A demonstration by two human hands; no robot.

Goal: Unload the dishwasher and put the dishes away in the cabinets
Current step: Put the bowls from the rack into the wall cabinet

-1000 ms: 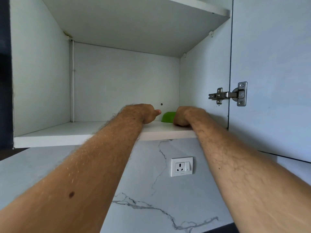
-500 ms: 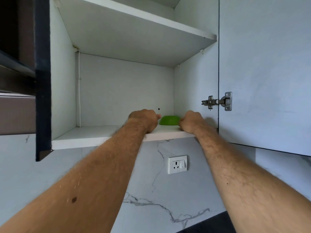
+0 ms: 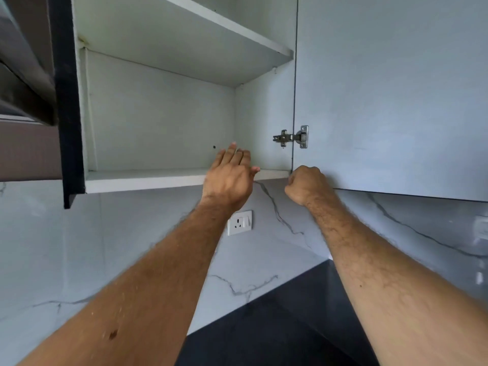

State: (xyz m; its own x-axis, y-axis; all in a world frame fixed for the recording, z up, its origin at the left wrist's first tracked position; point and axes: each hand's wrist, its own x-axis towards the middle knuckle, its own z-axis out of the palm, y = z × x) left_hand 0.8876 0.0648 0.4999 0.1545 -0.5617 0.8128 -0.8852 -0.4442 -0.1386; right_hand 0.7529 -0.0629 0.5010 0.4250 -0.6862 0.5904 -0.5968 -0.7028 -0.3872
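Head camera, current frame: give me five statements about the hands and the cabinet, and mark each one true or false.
1. The left hand has its fingers extended in front of the lower shelf. True.
2. The right hand is spread flat against the cabinet door. False: its fingers are curled, at the door's lower corner near the hinge side.
3. The cabinet door is closed. False: it stands open, with the metal hinge exposed.
4. A wall socket sits on the marbled backsplash below the cabinet. True.
5. A stack of plates fills the lower shelf. False: no plates show there.
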